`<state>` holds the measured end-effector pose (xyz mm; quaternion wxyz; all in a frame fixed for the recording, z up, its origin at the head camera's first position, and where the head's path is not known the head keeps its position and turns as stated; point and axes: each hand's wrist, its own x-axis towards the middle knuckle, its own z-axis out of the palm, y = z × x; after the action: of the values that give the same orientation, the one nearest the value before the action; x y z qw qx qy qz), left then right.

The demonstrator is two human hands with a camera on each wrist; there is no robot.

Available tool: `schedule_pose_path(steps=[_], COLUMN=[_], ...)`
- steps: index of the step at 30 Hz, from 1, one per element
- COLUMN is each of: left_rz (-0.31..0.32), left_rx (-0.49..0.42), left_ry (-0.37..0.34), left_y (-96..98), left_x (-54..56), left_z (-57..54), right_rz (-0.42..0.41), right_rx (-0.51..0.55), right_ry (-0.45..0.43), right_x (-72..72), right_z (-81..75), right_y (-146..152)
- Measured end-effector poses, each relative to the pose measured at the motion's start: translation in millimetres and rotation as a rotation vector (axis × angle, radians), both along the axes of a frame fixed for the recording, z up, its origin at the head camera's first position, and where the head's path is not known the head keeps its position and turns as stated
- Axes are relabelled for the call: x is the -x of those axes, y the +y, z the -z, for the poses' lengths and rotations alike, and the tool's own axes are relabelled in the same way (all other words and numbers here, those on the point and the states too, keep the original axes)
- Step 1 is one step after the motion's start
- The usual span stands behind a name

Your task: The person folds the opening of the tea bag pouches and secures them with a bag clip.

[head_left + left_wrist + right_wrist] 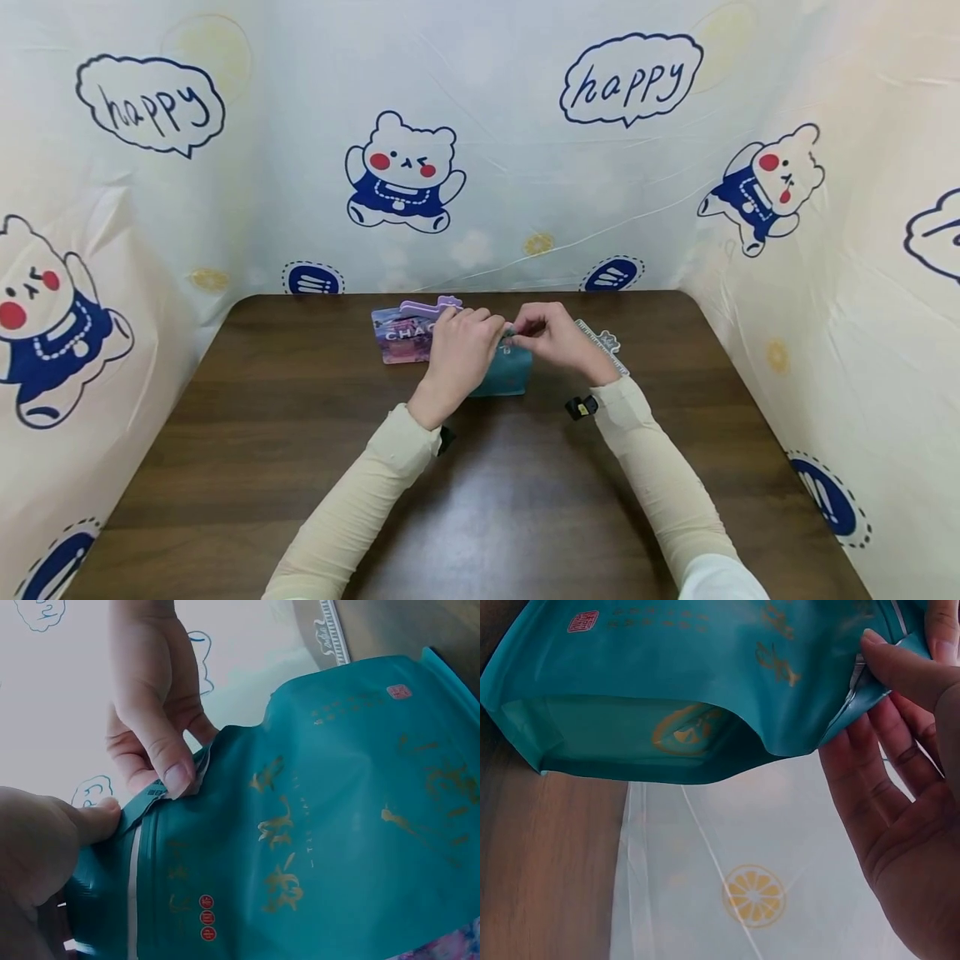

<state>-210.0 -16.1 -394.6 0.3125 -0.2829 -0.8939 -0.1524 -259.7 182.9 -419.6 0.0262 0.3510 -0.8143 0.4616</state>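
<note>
Both hands meet at the top edge of a teal pouch (504,371) that stands on the table (495,500). The left hand (459,350) pinches one end of the sealed top strip between thumb and fingers. The right hand (555,333) pinches the strip just beside it, thumb (161,754) pressed on the front face.

The pouch looks partly lifted, its folded bottom (652,742) clear of the wood on the near side. If the two hands pull unevenly, the strip could tear crooked, or the pouch could slip free and tip.

Just behind the pouch to the left lies a pink packet (405,333); to its right lies a ruler (600,343).

The table is dark brown wood. A cream sheet (480,125) printed with bears and "happy" bubbles walls it in on three sides.
</note>
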Motion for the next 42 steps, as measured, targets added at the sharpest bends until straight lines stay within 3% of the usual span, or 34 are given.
schedule_pose_path(steps=[6,11,22,28,32,37,40,42], left_rz=[0.01,0.008,-0.006,-0.006,-0.007,0.003,0.022,0.045], left_rx=[-0.013,-0.008,0.026,0.044,0.007,-0.062,-0.033,-0.002], left_ry=[0.001,0.006,0.012,0.027,-0.002,-0.073,-0.117,-0.144], left_y=[-3.2,-4.5,-1.7,-0.4,2.2,2.9,-0.2,-3.3], left_x=[0.2,0.6,-3.5,-2.6,-1.6,0.2,2.4,4.1], left_z=[2.3,4.0,7.8,11.6,12.9,9.2,5.3,3.1], right_rz=[0.013,0.019,0.034,0.05,0.049,0.023,-0.002,-0.015], right_rx=[-0.034,0.003,0.047,0.049,0.045,0.053,0.061,0.06], right_ry=[0.028,0.043,0.13,0.129,0.109,0.084,0.084,0.084], right_x=[-4.1,-5.5,1.2,3.0,1.2,-15.3,-22.7,-21.2], right_z=[-4.5,-5.3,6.5,9.3,9.5,-12.0,-24.1,-23.9], right_y=[-2.6,-5.1,-8.5,-8.3,-8.9,-15.5,-17.0,-15.8])
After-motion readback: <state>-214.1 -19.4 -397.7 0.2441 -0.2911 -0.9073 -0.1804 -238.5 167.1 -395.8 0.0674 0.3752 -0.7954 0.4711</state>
